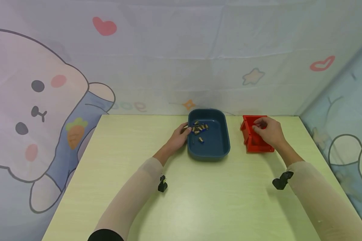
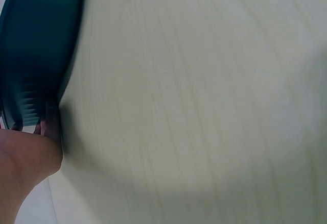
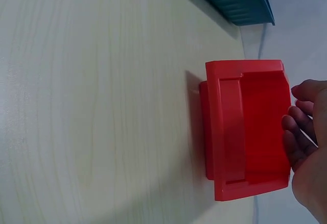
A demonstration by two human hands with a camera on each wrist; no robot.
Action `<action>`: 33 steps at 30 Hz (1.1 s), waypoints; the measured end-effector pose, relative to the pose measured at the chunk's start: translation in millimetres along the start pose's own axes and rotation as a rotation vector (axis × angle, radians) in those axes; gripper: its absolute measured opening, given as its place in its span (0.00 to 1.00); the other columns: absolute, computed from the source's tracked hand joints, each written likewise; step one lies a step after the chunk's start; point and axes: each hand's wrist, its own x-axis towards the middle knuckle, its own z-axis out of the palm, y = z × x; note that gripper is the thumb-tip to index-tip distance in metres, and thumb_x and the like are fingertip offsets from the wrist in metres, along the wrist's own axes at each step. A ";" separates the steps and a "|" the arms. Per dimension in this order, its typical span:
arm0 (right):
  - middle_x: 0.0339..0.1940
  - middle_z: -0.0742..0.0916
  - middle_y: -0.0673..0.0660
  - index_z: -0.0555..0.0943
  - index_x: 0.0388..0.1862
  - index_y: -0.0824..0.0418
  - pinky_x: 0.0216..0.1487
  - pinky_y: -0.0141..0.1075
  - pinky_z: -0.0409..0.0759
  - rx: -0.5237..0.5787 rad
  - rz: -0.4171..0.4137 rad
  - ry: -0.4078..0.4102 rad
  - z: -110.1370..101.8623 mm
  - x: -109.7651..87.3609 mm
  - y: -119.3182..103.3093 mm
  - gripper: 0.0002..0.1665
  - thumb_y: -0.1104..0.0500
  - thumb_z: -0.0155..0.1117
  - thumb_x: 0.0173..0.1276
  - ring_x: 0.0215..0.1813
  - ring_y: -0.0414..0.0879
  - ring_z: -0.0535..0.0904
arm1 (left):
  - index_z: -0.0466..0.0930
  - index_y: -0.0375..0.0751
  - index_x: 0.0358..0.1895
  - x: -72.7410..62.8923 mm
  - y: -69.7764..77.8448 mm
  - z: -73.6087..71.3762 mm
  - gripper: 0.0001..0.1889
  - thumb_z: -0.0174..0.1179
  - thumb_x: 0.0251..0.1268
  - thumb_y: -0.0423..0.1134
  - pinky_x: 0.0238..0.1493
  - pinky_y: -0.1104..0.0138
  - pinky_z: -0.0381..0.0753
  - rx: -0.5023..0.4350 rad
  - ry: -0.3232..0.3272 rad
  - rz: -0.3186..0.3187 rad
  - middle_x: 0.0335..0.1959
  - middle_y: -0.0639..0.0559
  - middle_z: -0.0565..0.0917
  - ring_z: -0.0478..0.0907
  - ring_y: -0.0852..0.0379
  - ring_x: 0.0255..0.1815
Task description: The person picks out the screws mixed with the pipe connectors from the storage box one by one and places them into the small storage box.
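Observation:
A dark teal plastic basin stands near the back of the table, holding several small brass-coloured pieces with dark or blue ends, most of them in its left half. My left hand grips the basin's left wall, thumb over the rim and fingers outside. To the right is a red plastic bin with an open top and front. Over its right side hovers my right hand; in the right wrist view its thumb and loosely bent fingers are apart, with nothing seen between them.
The pale wood-grain table carries both containers near its back edge. Right behind it hangs a printed cloth backdrop, and another cloth side closes in on the right. A strip of tabletop separates basin and bin.

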 end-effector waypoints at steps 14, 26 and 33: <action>0.48 0.86 0.65 0.83 0.55 0.68 0.51 0.42 0.79 0.032 -0.047 0.003 3.6 6.2 -19.9 0.15 0.58 0.67 0.79 0.50 0.57 0.80 | 0.57 0.47 0.86 -1.5 -0.7 -5.4 0.30 0.48 0.89 0.49 0.77 0.51 0.69 -0.008 0.006 -0.011 0.79 0.39 0.68 0.69 0.42 0.77; 0.44 0.88 0.63 0.85 0.51 0.67 0.49 0.39 0.78 0.058 -0.126 -0.001 16.2 9.9 -36.5 0.11 0.61 0.68 0.77 0.46 0.56 0.82 | 0.57 0.46 0.85 -1.7 -0.1 -6.0 0.31 0.48 0.89 0.50 0.77 0.51 0.68 -0.012 0.010 -0.016 0.80 0.38 0.67 0.68 0.42 0.79; 0.44 0.89 0.64 0.84 0.52 0.69 0.46 0.30 0.78 0.092 -0.138 -0.026 25.2 11.7 -45.4 0.13 0.60 0.69 0.77 0.46 0.55 0.83 | 0.58 0.46 0.85 -3.4 -1.3 -5.2 0.31 0.49 0.88 0.50 0.77 0.50 0.68 -0.011 0.016 -0.014 0.81 0.39 0.67 0.66 0.42 0.80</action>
